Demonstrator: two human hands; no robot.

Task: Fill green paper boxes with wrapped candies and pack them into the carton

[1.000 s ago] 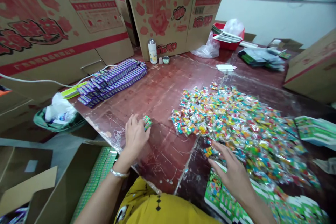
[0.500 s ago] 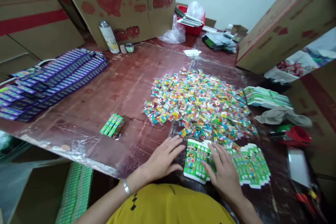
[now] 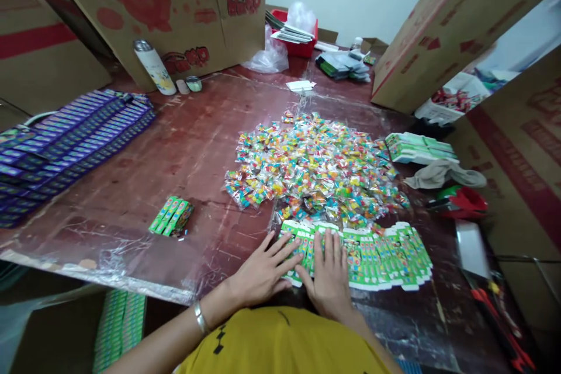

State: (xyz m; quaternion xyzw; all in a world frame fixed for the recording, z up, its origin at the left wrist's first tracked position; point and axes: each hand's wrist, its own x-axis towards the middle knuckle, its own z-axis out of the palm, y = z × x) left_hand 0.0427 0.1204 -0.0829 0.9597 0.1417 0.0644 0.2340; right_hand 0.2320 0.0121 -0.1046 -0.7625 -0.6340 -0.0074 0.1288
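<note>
Head view: I see both hands now flat on green carton blanks [image 3: 377,257]; half a second back, left hand [image 3: 263,272] lay beside the stack and right hand [image 3: 328,280] sat further right. I judge the stack is being squared. Fingers [image 3: 326,245] spread wide, gripping nothing. Blanks lie under fingertips, just below candy pile [image 3: 315,169]. Small green packs [image 3: 172,217] left of pile, well apart.

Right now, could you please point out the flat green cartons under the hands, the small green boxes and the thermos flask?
flat green cartons [image 3: 385,257]: head view, bare middle of the row.
small green boxes [image 3: 170,217]: head view, top faces.
thermos flask [image 3: 153,70]: head view, white body.
</note>
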